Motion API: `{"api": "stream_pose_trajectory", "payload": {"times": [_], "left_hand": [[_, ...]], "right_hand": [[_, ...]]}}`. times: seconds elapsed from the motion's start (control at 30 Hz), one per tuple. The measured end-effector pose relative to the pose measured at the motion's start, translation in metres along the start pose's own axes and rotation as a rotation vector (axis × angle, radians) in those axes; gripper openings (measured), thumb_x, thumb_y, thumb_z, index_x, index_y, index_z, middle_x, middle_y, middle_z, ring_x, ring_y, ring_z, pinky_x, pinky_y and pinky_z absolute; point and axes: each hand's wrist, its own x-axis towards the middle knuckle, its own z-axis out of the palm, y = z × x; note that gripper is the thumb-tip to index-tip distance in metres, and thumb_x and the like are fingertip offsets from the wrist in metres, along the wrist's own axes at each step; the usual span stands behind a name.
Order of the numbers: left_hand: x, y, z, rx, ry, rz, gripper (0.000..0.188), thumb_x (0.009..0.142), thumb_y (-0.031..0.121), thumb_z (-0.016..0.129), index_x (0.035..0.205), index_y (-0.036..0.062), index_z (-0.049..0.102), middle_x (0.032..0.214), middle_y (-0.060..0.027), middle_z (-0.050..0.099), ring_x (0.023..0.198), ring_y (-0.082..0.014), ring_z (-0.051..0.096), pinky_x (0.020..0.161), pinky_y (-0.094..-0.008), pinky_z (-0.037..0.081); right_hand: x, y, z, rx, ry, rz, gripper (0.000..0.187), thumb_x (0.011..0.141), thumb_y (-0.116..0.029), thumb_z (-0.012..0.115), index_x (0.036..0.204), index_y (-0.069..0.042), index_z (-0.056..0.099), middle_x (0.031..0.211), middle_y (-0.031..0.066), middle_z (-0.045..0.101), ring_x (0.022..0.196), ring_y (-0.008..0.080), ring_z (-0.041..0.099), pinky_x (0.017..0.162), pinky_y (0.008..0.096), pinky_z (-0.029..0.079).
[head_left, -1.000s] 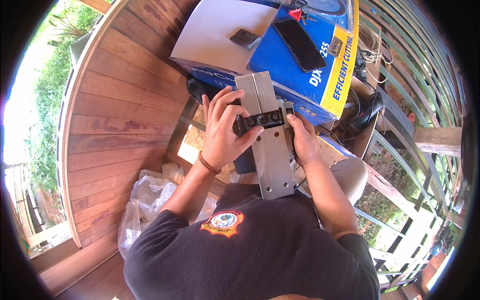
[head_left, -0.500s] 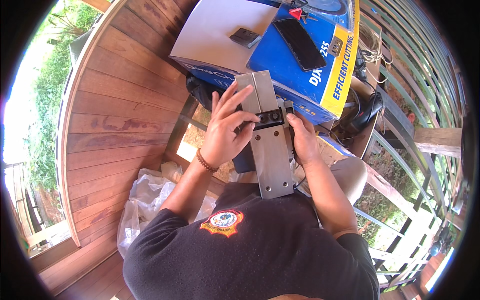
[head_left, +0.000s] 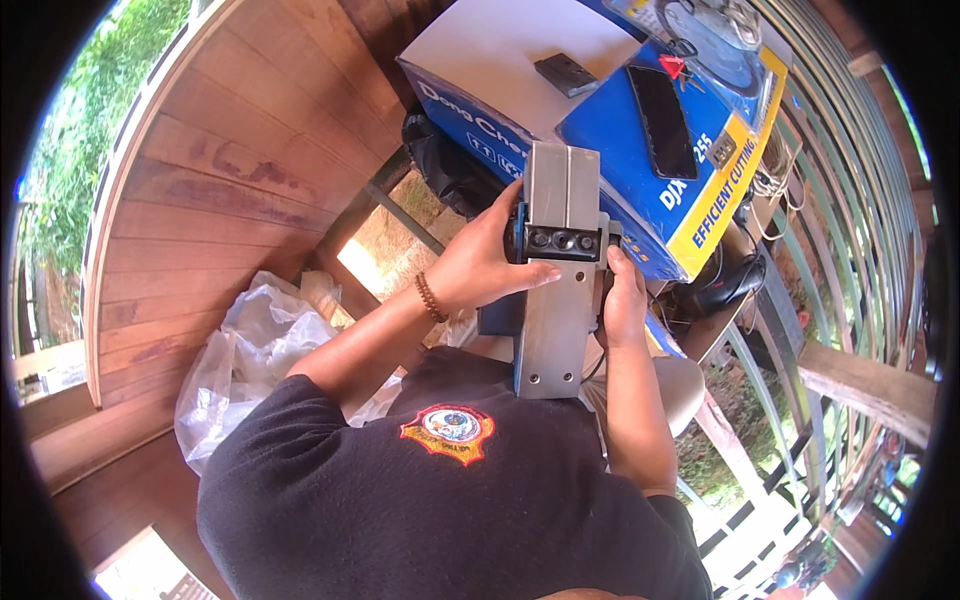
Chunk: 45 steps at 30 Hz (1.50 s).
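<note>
An electric hand planer [head_left: 553,335] rests upside down against my lap and belly, its flat metal sole facing up. Across the sole runs the dark slot of the cutter drum [head_left: 562,242], where bolt heads show. My left hand [head_left: 482,262] grips the planer's left side, thumb lying on the sole just below the slot and fingers partly hidden along the edge. On the opposite side my right hand [head_left: 625,300] is wrapped round the body, its thumb near the slot's right end. Part of the blue housing shows beneath the sole.
Ahead stands a blue, white and yellow carton [head_left: 480,105], carrying a phone [head_left: 660,120], a small dark block [head_left: 566,73] and keys [head_left: 690,82]. A clear plastic bag [head_left: 250,340] lies at left beside a plank wall [head_left: 210,190]. Metal slats [head_left: 800,230] curve along the right.
My left hand has come off the cutter slot and now holds the planer's left side. The view has shifted, and the planer appears more upright. My right hand keeps its grip.
</note>
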Motion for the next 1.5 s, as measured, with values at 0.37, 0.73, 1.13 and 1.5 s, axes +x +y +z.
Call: {"api": "stream_pose_trajectory", "payload": {"times": [0.37, 0.73, 1.13, 1.5], "left_hand": [[0.001, -0.008, 0.009, 0.083, 0.043, 0.151, 0.118, 0.077, 0.037, 0.087, 0.161, -0.0143, 0.023, 0.146, -0.0381, 0.053, 0.140, -0.0485, 0.051, 0.119, -0.0479, 0.040], [-0.001, -0.034, 0.020, -0.274, 0.059, 0.106, 0.074, 0.100, 0.027, 0.059, 0.160, -0.0094, 0.034, 0.150, -0.0301, 0.051, 0.140, -0.0387, 0.050, 0.122, -0.0431, 0.034], [-0.011, -0.007, 0.003, 0.160, 0.314, 0.406, 0.056, 0.080, 0.010, 0.083, 0.132, 0.0058, 0.063, 0.147, -0.0167, 0.055, 0.147, -0.0371, 0.045, 0.120, -0.0494, 0.037], [0.018, 0.009, -0.023, 0.338, 0.079, 0.658, 0.031, 0.071, 0.021, 0.096, 0.088, 0.0135, 0.071, 0.152, -0.0154, 0.050, 0.152, -0.0489, 0.032, 0.120, -0.0610, 0.038]], "right_hand": [[0.001, -0.019, -0.001, -0.074, -0.027, -0.053, 0.046, 0.109, -0.022, 0.057, 0.145, 0.007, 0.058, 0.147, 0.0133, 0.061, 0.135, 0.0227, 0.055, 0.118, 0.0379, 0.038], [-0.003, -0.029, -0.003, -0.067, -0.104, -0.091, 0.047, 0.105, -0.014, 0.058, 0.144, 0.010, 0.057, 0.146, 0.0139, 0.061, 0.135, 0.0215, 0.055, 0.118, 0.0371, 0.038], [-0.004, -0.022, -0.011, -0.091, -0.103, -0.107, 0.050, 0.104, -0.014, 0.061, 0.147, 0.011, 0.055, 0.149, 0.0142, 0.060, 0.137, 0.0224, 0.053, 0.120, 0.0364, 0.035], [-0.003, -0.018, -0.009, -0.072, -0.004, -0.076, 0.050, 0.101, -0.013, 0.059, 0.145, 0.008, 0.057, 0.142, 0.0156, 0.062, 0.127, 0.0260, 0.061, 0.111, 0.0388, 0.047]]}}
